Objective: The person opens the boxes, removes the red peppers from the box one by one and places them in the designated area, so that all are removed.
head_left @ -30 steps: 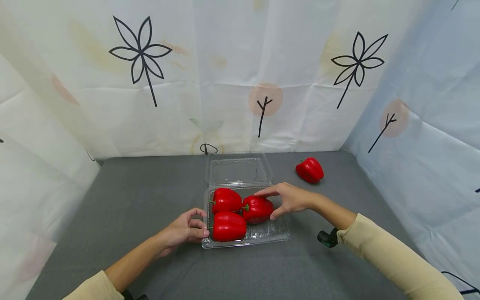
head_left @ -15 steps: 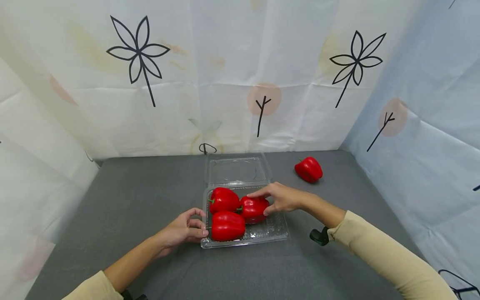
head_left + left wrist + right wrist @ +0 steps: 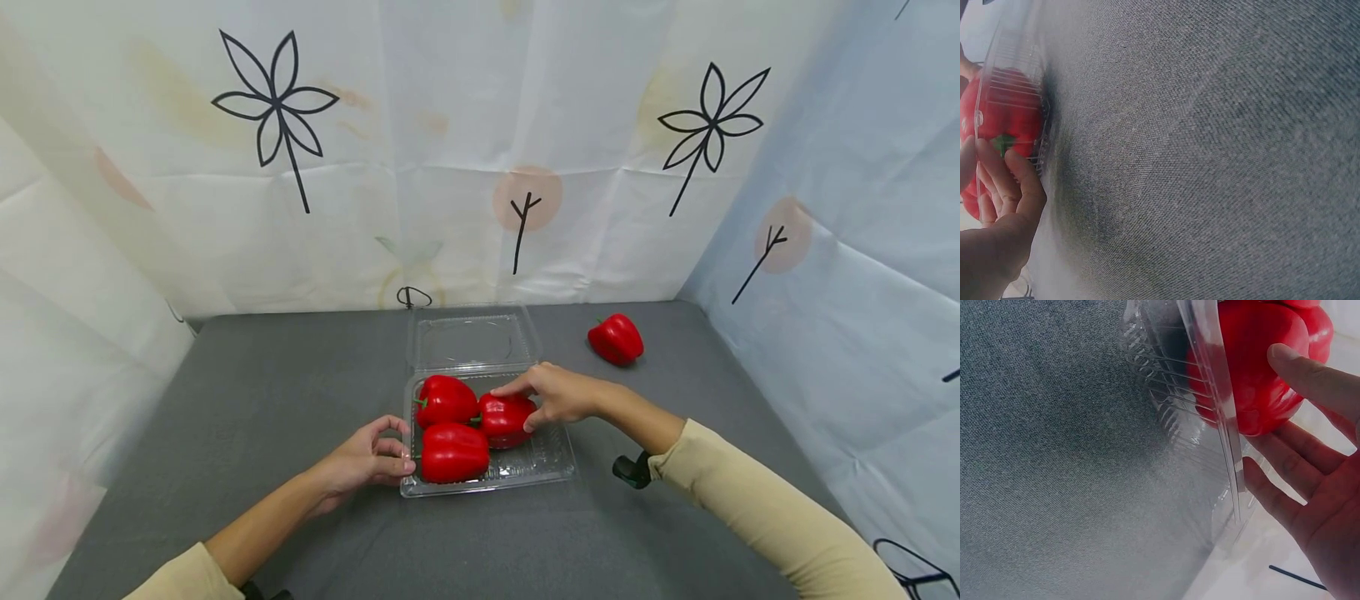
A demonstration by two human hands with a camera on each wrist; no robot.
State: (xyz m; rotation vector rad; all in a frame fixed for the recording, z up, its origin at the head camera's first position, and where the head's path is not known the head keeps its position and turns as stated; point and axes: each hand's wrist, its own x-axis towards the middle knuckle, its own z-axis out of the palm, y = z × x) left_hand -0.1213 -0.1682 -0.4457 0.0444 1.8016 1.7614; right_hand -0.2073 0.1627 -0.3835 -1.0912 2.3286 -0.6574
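A clear plastic clamshell box point(image 3: 536, 468) lies on the table with its lid folded back, and three red bell peppers are in it. My left hand point(image 3: 358, 465) pinches the box's left rim, thumb over the edge and fingers against the outer wall in the left wrist view. With thumb and fingers my right hand point(image 3: 566, 395) grips the right-hand bell pepper point(image 3: 504, 422), which sits against the other two. Those are the rear-left bell pepper point(image 3: 447, 401) and the front-left bell pepper point(image 3: 453, 453). In the right wrist view the thumb rests on the gripped pepper's side.
Another red bell pepper point(image 3: 616, 340) lies on the grey cloth-covered table point(image 3: 315, 358) at the back right. The open lid point(image 3: 474, 340) lies flat toward the back. Patterned white cloth point(image 3: 450, 133) hangs behind and at both sides.
My right hand has shifted slightly left with its bell pepper, closer to the two others, and is now nearly still. The left hand has stayed at the box's rim.
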